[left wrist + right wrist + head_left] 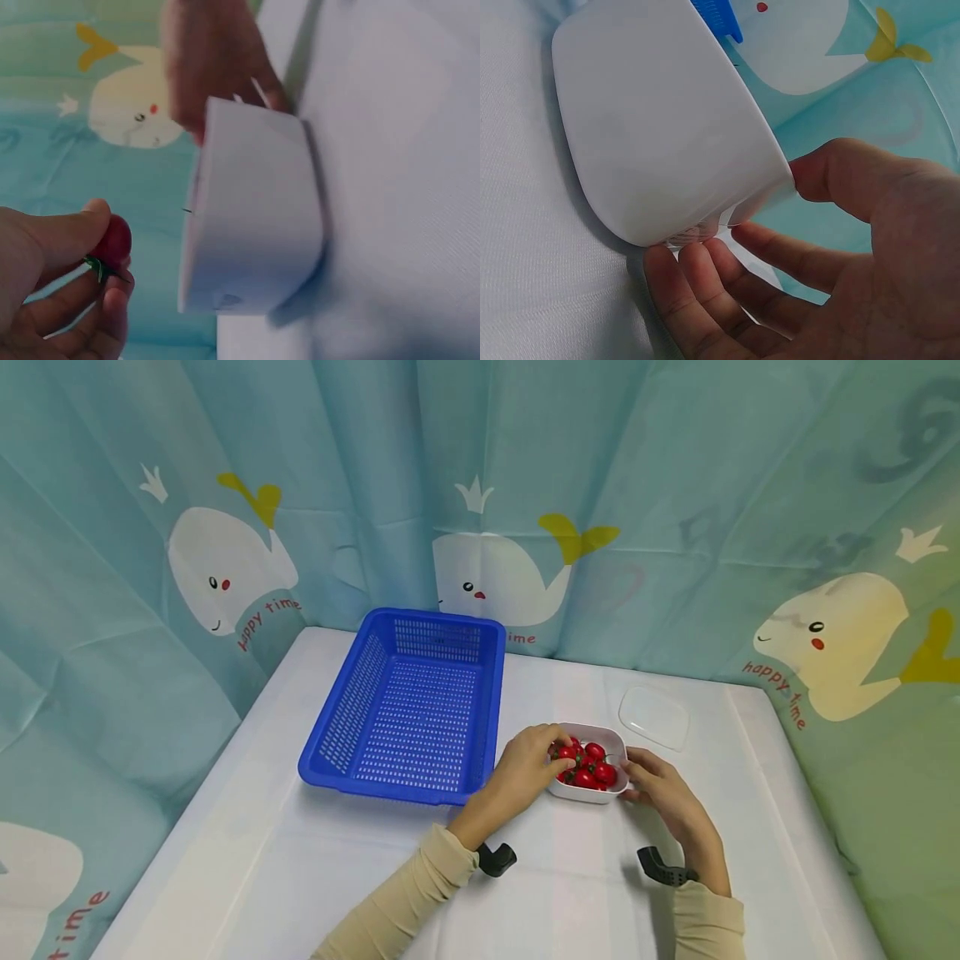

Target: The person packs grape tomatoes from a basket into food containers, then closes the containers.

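Observation:
A small white plastic container (pixel 588 794) holds several red cherry tomatoes (pixel 583 778) with green stems. My left hand (pixel 525 764) reaches over its left side in the head view. In the left wrist view, that hand's thumb and fingers pinch one cherry tomato (pixel 115 240) by the container's rim, green stem pointing down in that view. At the container's right end is my right hand (pixel 667 789), its thumb at the rim and its fingertips against the side wall near the base, as the right wrist view shows. The container stands upright on the table.
A blue perforated basket (pixel 315 772) stands left of the container on the white-covered table (pixel 300 877). A translucent lid (pixel 655 717) lies behind the container to the right. Teal curtains (pixel 375 460) with printed whales hang around the table's back and sides.

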A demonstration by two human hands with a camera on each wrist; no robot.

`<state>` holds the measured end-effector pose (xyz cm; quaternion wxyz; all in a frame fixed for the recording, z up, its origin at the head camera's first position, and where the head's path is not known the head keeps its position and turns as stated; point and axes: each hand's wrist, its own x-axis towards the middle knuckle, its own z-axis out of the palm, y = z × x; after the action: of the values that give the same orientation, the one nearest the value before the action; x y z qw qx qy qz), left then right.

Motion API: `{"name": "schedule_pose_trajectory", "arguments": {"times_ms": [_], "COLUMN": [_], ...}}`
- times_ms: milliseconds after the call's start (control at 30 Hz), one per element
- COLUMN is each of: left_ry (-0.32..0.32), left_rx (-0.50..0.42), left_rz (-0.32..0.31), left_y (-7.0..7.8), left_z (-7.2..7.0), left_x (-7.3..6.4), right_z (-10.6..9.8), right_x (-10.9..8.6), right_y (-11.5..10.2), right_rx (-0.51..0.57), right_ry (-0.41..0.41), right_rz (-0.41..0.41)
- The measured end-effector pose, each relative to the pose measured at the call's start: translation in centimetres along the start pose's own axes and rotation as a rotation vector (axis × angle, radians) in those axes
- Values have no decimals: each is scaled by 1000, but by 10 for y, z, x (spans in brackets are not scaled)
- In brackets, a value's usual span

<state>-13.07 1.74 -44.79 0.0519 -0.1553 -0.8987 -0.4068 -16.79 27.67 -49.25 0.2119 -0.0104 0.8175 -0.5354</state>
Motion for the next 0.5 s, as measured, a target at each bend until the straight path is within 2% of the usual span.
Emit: {"name": "schedule_pose_trajectory", "arguments": {"times_ms": [167,500], "left_ry": [35,40], "left_rx": [129,271], "left_rz": [86,160], "left_y": [-3,-12], "left_z": [13,29], "left_x": [-1,2], "right_z": [0,0], "right_x": [0,0], "right_y": [0,-1], "right_rx": [11,5], "right_ry": [4,-2], "right_rz": [-8,-11]}}
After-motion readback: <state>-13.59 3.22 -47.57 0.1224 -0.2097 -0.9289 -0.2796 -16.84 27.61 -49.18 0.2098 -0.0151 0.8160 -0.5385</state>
